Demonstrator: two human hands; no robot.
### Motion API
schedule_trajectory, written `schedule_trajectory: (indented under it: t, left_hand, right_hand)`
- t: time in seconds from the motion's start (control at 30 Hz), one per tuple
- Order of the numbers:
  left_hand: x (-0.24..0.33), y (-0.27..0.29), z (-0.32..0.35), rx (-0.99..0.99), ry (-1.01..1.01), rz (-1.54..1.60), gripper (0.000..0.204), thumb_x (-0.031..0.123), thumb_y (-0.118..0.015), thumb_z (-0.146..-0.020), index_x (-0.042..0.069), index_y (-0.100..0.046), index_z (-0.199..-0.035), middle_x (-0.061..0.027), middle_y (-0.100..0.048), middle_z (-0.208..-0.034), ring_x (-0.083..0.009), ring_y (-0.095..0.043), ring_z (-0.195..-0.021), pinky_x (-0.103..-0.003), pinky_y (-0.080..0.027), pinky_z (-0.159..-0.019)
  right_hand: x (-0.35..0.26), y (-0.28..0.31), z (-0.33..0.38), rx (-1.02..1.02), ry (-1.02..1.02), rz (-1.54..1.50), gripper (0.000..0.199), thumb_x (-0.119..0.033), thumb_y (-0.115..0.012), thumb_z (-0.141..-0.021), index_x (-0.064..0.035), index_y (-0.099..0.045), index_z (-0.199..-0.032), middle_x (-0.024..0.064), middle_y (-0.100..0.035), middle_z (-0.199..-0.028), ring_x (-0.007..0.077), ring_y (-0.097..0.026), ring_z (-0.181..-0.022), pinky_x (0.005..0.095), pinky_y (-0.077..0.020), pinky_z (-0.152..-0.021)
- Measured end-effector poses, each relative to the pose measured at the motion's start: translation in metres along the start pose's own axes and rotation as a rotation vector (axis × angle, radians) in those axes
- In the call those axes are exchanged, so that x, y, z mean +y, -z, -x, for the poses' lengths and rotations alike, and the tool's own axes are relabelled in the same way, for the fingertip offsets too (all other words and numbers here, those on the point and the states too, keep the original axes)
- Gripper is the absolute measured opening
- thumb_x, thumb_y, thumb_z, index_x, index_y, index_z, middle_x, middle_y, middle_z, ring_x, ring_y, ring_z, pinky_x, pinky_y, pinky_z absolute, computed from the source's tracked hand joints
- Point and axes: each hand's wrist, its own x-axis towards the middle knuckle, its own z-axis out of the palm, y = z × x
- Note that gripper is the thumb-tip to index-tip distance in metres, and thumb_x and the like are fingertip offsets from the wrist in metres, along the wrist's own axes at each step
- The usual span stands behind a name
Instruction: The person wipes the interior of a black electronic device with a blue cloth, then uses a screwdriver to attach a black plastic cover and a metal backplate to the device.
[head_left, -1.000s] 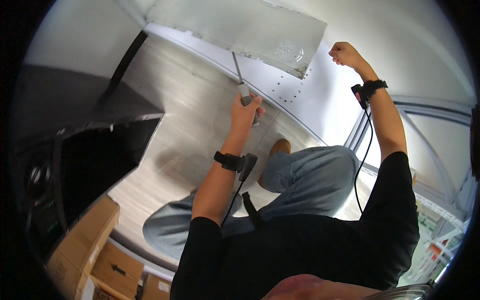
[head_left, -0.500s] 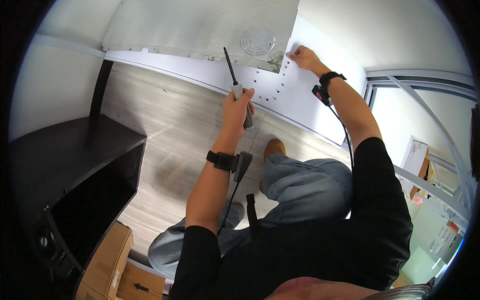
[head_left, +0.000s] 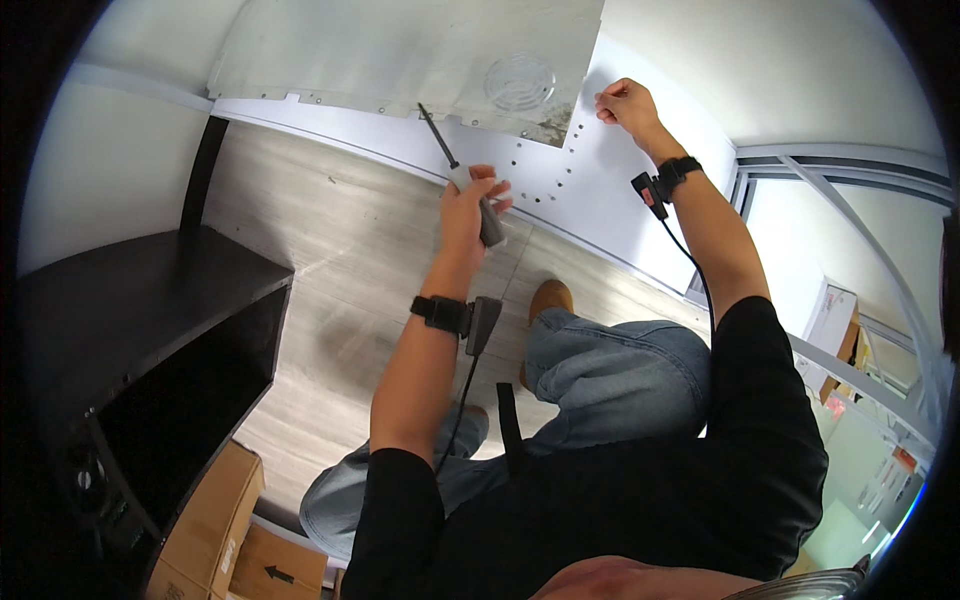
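Screwdriver (head_left: 460, 177): in left hand (head_left: 463, 218), over white panel's (head_left: 640, 200) near edge; shaft tip at the metal plate's (head_left: 390, 60) front edge, contact unclear. Panel strip between the hands bears scattered small screws (head_left: 537, 199). Open floor (head_left: 340, 210) lies left of the left forearm, out to the black cabinet (head_left: 150, 285). Left fingers: wrapped on handle, some tips lifted. Right hand (head_left: 628, 107): beside plate's right edge, fingertips together; whether anything is pinched, cannot tell.
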Motion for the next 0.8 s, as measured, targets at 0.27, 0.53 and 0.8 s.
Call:
schedule_trajectory:
  t: [0.27, 0.53, 0.8]
  left_hand:
    - [0.031, -0.029, -0.057, -0.149, 0.043, 0.359, 0.029, 0.008, -0.053, -0.087, 0.007, -0.055, -0.115, -0.0094, -0.051, -0.112, -0.0244, -0.052, -0.105, -0.036, -0.048, -0.094]
    - [0.043, -0.05, -0.076, -0.068, -0.077, 0.163, 0.026, -0.001, -0.058, -0.085, 0.003, -0.057, -0.111, -0.0095, -0.056, -0.09, -0.0181, -0.055, -0.072, -0.03, -0.051, -0.06]
    - [0.078, -0.057, -0.027, -0.082, -0.066, 0.258, 0.03, -0.004, -0.057, -0.084, 0.0, -0.055, -0.114, -0.0096, -0.054, -0.086, -0.0173, -0.054, -0.068, -0.027, -0.049, -0.057]
  right_hand:
    - [-0.021, 0.026, 0.057, -0.082, -0.124, -0.137, 0.008, -0.006, -0.059, -0.089, -0.0013, -0.065, -0.093, 0.0013, -0.061, -0.075, 0.0079, -0.055, -0.063, 0.0203, -0.0457, -0.059]
    - [-0.039, 0.01, 0.105, -0.319, -0.16, -0.152, 0.013, -0.011, -0.057, -0.093, -0.0033, -0.064, -0.102, 0.0031, -0.061, -0.076, 0.0107, -0.06, -0.065, 0.0215, -0.0475, -0.057]
    - [-0.084, -0.019, 0.136, -0.424, -0.131, -0.277, 0.018, -0.012, -0.059, -0.094, 0.0019, -0.064, -0.104, 0.0088, -0.064, -0.085, 0.0174, -0.066, -0.075, 0.0261, -0.0567, -0.069]
